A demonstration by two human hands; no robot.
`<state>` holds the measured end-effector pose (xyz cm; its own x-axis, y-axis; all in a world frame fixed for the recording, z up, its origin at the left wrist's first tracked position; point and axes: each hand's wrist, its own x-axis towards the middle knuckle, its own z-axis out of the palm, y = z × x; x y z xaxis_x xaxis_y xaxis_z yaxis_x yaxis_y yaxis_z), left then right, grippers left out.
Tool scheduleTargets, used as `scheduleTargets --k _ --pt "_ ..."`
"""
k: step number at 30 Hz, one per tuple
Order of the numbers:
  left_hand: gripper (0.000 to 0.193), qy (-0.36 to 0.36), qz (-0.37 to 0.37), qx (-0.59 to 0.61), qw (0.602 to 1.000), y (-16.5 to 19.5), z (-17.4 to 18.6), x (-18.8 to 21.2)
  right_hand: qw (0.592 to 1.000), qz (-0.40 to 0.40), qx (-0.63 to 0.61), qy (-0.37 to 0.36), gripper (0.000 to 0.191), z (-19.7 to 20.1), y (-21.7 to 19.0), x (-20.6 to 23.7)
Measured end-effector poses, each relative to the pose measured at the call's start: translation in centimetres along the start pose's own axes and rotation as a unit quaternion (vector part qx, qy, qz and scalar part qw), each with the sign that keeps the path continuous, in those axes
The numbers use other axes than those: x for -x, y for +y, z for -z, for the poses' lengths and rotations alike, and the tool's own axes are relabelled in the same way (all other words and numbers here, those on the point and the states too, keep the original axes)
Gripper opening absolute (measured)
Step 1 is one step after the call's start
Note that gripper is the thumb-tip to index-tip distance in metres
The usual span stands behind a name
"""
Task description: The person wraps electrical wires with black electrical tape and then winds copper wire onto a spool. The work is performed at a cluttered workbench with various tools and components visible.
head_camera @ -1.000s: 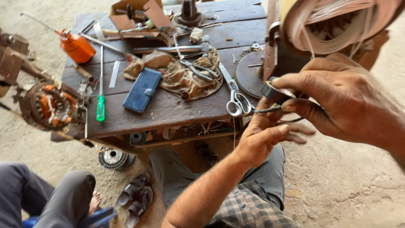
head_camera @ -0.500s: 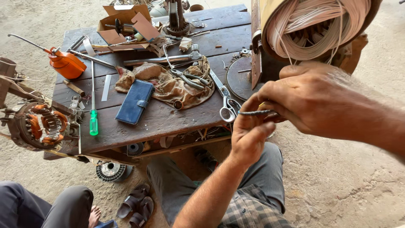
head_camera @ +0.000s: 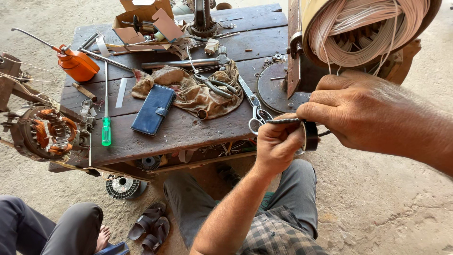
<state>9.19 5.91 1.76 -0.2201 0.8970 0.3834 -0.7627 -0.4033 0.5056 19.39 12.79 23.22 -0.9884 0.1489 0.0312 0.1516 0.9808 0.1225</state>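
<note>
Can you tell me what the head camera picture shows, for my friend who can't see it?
Two bare hands meet at a wooden table's edge: the left hand and right hand pinch a thin dark strip by a roll of black tape. On the cluttered wooden table lie scissors, a blue wallet and a green screwdriver.

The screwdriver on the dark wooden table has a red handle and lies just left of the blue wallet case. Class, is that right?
Not quite. The head view shows the screwdriver with a green handle, not a red one. It does lie on the dark wooden table, just left of the blue wallet case.
</note>
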Motion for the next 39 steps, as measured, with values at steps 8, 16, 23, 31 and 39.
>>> scheduleTargets --k 8,16,23,31,39 --pt "0.021 -0.005 0.088 0.179 0.980 2.1 -2.5 0.5 0.995 0.042 -0.005 0.093 0.022 -0.8 -0.1 -0.1" --pt "0.044 0.026 0.103 0.135 0.985 3.5 -4.1 0.3 0.980 0.078 0.063 0.172 0.020 -1.2 0.2 1.3" --pt "0.053 0.092 0.051 0.109 0.988 2.6 -5.4 0.1 0.956 0.086 0.205 0.191 0.012 -1.0 0.4 2.0" --pt "0.118 -0.022 -0.060 -0.002 0.998 0.3 -7.1 0.9 0.972 -0.025 0.230 0.032 0.031 -0.1 -0.3 2.3" --pt "0.064 -0.013 -0.052 0.017 0.998 -1.9 -4.9 1.5 0.995 -0.036 0.085 0.038 0.015 0.9 -0.2 2.9"
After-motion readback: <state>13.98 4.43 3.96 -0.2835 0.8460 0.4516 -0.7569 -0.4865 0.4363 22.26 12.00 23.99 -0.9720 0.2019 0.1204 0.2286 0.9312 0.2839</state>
